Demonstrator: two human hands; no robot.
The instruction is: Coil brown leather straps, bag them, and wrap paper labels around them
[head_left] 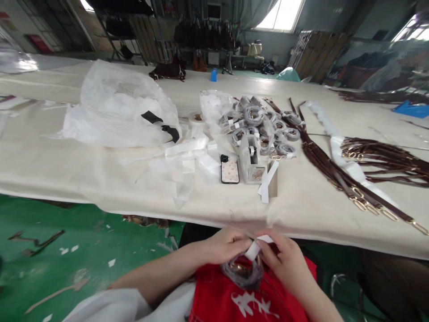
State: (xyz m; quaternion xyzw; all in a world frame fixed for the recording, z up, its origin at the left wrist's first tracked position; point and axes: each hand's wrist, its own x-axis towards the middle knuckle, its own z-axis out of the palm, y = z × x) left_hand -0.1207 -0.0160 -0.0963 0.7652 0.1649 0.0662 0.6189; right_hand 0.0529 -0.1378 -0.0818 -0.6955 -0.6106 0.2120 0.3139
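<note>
Low in the head view, above a red apron [214, 286], a coiled strap in clear plastic wrap [246, 276] hangs from both hands. My left hand [228, 245] is closed, thumb and fingers pinching the coil's top at the left end of a white paper strip [253, 251]. Around the strip's right end my right hand [279, 252] is closed, with its thumb against the paper. Gold-coloured metal shows inside the coil. Part of the coil's top is hidden by the fingers and the strip.
On the cream-covered table [117, 179] lie a phone [230, 172], a tape dispenser [250, 161], white strips [268, 183] and wrapped coils [254, 115]. Brown straps [330, 170] spread at the right. A large plastic bag [117, 112] sits at the left.
</note>
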